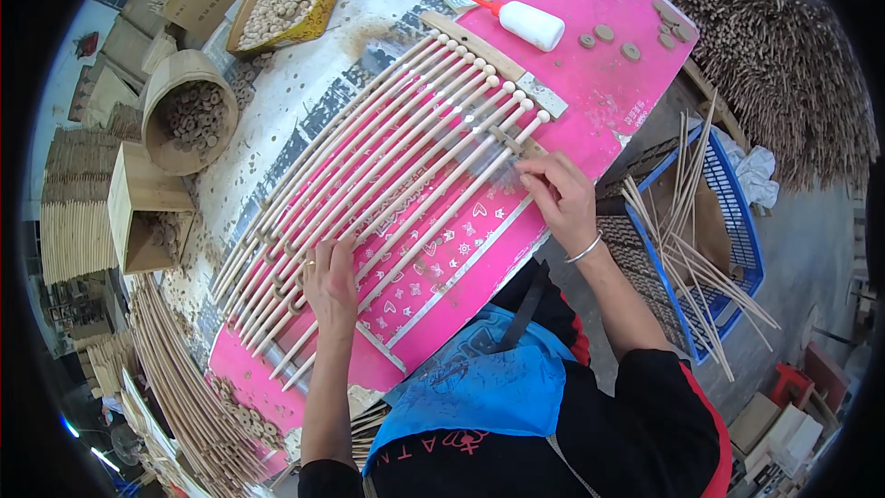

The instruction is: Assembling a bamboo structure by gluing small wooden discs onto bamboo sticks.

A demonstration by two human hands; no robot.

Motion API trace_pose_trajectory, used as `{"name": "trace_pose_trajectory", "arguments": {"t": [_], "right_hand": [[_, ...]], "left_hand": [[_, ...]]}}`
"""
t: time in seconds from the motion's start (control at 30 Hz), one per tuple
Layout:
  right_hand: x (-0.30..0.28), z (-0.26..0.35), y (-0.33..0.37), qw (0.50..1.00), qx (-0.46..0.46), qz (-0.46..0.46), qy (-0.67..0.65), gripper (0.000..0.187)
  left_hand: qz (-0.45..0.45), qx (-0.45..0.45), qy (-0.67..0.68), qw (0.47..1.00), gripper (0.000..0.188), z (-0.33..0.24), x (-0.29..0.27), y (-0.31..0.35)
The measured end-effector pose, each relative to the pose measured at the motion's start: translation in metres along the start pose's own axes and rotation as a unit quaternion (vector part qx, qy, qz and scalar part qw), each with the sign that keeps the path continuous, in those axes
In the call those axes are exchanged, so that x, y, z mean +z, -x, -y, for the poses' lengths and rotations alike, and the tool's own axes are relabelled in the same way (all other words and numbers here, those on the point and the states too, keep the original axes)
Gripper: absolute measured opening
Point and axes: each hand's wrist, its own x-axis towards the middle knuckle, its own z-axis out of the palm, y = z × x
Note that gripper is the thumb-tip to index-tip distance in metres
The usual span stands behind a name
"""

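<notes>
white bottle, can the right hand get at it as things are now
Probably yes: the pink sheet leaves a bare way up to the white bottle, just right of the sticks' round ends. Whether the right hand holds anything is unclear.

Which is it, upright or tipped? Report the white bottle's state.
Tipped: the white bottle lies sideways on the pink sheet, red nozzle pointing left.

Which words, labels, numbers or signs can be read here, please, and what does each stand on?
Pink sheet: small white print near its top and right edges, too small to read surely.
Carton: dark print, too small to read.
Apron: dark print, blurred by folds.
Black shirt: large red letters, partly legible, not copied here.
</notes>
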Motion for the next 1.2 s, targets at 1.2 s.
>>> {"name": "trace_pose_trajectory", "arguments": {"t": [1.2], "right_hand": [[0.077,0.086,0.052,0.775,0.298,0.258,-0.494,0.025]], "left_hand": [[0.154,-0.119,0.316,0.929,0.069,-0.067,-0.090,0.043]]}}
